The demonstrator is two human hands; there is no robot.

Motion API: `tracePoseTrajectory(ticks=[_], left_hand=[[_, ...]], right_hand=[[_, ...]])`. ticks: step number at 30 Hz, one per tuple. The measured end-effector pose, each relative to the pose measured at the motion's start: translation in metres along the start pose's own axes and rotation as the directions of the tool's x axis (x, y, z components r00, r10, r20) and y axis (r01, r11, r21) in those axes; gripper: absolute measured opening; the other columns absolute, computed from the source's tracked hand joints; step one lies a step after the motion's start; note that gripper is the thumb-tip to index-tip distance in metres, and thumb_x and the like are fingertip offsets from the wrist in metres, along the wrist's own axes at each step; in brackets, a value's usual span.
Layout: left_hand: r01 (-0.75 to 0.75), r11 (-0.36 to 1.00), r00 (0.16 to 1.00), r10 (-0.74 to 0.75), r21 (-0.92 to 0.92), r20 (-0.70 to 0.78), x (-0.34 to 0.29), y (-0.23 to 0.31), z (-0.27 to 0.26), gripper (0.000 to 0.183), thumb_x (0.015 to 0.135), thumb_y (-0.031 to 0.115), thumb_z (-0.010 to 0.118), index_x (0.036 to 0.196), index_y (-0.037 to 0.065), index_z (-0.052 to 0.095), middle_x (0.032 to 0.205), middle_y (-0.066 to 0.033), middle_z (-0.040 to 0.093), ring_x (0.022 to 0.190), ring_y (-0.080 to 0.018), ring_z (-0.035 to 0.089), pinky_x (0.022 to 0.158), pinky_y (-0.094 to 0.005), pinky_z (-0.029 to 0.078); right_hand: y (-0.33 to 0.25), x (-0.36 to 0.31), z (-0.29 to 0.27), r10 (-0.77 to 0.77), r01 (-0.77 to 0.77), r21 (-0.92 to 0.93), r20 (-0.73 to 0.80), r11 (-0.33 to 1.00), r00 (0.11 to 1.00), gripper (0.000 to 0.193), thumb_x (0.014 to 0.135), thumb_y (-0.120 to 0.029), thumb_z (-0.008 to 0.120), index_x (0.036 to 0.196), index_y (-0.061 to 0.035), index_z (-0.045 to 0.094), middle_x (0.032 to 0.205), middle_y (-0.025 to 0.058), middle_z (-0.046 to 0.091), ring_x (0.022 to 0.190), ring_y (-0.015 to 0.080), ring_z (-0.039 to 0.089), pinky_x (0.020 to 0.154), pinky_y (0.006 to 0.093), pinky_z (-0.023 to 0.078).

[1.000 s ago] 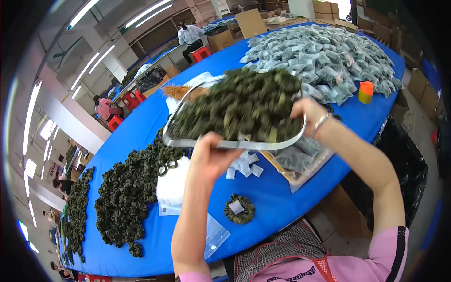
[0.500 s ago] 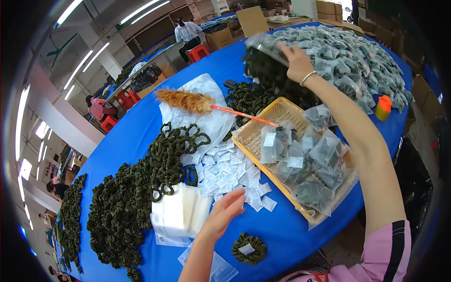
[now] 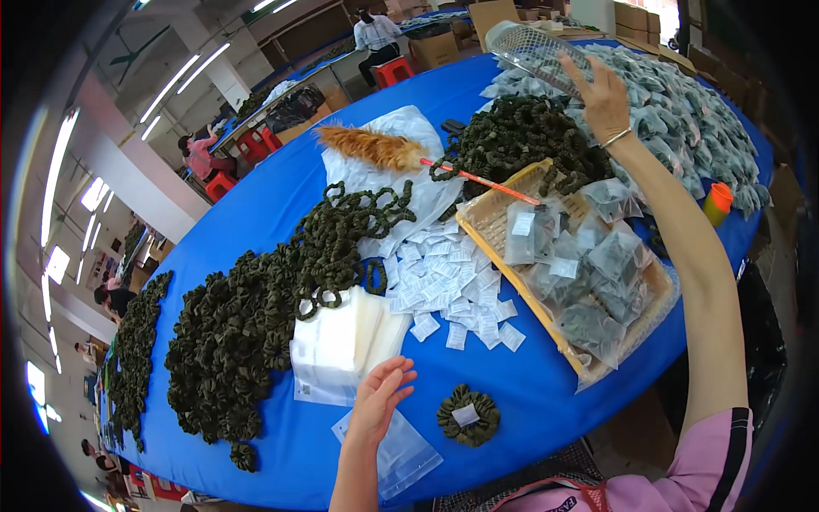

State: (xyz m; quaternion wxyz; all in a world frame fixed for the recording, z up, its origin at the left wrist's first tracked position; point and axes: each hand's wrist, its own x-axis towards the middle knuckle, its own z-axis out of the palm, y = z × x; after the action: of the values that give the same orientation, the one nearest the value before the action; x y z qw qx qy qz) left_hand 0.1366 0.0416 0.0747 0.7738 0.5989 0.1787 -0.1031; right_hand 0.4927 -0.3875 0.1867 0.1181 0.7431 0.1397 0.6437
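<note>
Raised at the far right, my right hand [image 3: 604, 104] grips the rim of a see-through mesh basket [image 3: 531, 53], which is tilted and looks empty. Below it lies a heap of dark green scrunchies [image 3: 525, 141]. My left hand [image 3: 381, 397] is held half curled with nothing in it, over the near table edge. Under and beside it are a clear zip bag [image 3: 405, 456] and a stack of white-clear bags [image 3: 345, 341]. To its right sits a single scrunchie [image 3: 480, 433] with a small white label [image 3: 465, 416] on it.
A yellow basket [image 3: 520, 299] holds several bagged scrunchies; a feather duster [image 3: 375, 148] has its red handle across the rim. White labels [image 3: 448, 282] lie mid-table, more scrunchies [image 3: 230, 350] at left. Bagged goods [image 3: 682, 128] pile up far right, near an orange-topped bottle [image 3: 717, 203].
The mesh basket, full of dark scrunchies before, has been tipped out and lifted; the scrunchies now lie heaped on the table. My left hand has lowered slightly.
</note>
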Motion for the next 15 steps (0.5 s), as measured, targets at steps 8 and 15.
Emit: tracePoseTrajectory(ticks=[8, 15], left_hand=[[-0.128, 0.954, 0.966, 0.182, -0.271, 0.185, -0.009, 0.017, 0.051, 0.059, 0.093, 0.039, 0.055, 0.136, 0.003, 0.039, 0.132, -0.0164, 0.050, 0.116, -0.0261, 0.052, 0.096, -0.0413, 0.044], [-0.393, 0.700, 0.920, 0.304, -0.597, -0.248, -0.034, 0.038, 0.029, 0.072, 0.092, 0.026, 0.055, 0.147, 0.010, 0.012, 0.146, -0.0198, 0.029, 0.132, -0.0388, 0.034, 0.105, -0.0561, 0.033]], right_hand=[[-0.036, 0.048, -0.102, 0.759, -0.584, 0.592, -0.075, 0.555, 0.646, 0.076, 0.070, 0.005, 0.059, 0.139, -0.0209, 0.040, 0.111, 0.0123, 0.053, 0.096, 0.0287, 0.054, 0.080, 0.0383, 0.045], [-0.229, 0.052, -0.250, -0.117, -0.717, 0.178, 0.932, -0.673, 0.342, 0.082, 0.068, 0.009, 0.061, 0.141, -0.0173, 0.033, 0.108, 0.0131, 0.055, 0.085, 0.0195, 0.058, 0.065, 0.0311, 0.053]])
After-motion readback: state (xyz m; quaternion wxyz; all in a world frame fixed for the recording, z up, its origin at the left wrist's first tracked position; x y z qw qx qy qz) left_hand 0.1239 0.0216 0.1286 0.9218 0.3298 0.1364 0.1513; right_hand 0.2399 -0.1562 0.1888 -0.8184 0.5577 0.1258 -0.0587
